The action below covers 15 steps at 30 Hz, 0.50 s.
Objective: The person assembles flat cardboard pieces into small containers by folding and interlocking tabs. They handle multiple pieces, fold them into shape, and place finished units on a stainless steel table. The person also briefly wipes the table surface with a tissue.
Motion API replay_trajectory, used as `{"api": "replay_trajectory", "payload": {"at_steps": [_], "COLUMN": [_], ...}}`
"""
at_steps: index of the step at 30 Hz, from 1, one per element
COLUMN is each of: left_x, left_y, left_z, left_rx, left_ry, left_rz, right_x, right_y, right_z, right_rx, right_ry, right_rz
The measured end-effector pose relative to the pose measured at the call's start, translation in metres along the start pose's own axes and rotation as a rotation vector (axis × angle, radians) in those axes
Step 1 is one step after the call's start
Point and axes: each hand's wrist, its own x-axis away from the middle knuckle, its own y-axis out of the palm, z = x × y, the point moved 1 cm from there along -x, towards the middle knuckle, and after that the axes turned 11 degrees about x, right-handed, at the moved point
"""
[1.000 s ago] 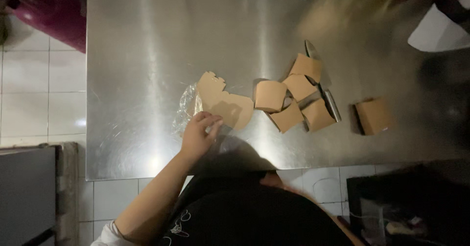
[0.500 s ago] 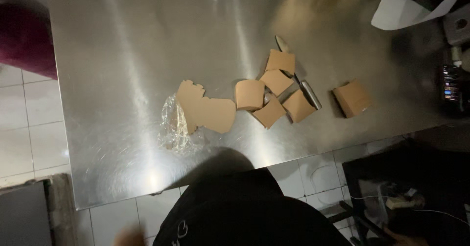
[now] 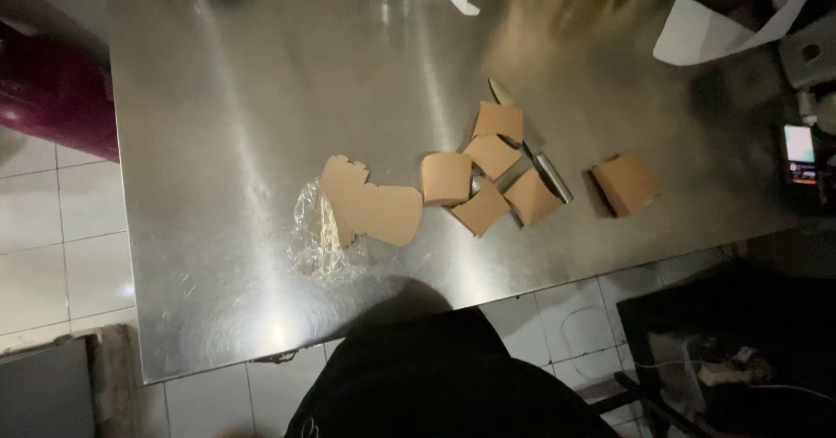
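Cardboard pieces (image 3: 492,172) are what's laid out here, a loose cluster of small tan squares a bit right of the middle of a steel table (image 3: 218,98), some overlapping each other and partly covering a knife (image 3: 533,158) underneath, its silver handle poking out at the lower right and its tip at the top. My guess is they were cut right there and simply dropped where they fell. A bigger flat cut-out (image 3: 370,203) with a notched edge lies to the left, half on top of a crumpled clear plastic wrap (image 3: 318,238), and one folded little box (image 3: 625,183) sits on its own to the right, apart from the pile. Neither hand is in the shot, only the dark clothing of the person at the table's near edge, so I can't tell what the hands hold or how open they are.
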Motion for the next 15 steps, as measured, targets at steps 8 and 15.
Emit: {"api": "replay_trajectory", "payload": {"at_steps": [8,15], "left_x": [-0.048,-0.072], "left_y": [-0.076,-0.093], "left_z": [0.220,0.323], "left_rx": [0.150,-0.682], "left_ry": [0.845,0.565], "left_rz": [0.672,0.317], "right_x": [-0.066,-0.097], "right_y": [-0.121,-0.134], "right_z": [-0.170,-0.306], "right_rx": [0.359,1.012], "right_ry": [-0.609,-0.612], "right_rz": [0.812,0.674]}}
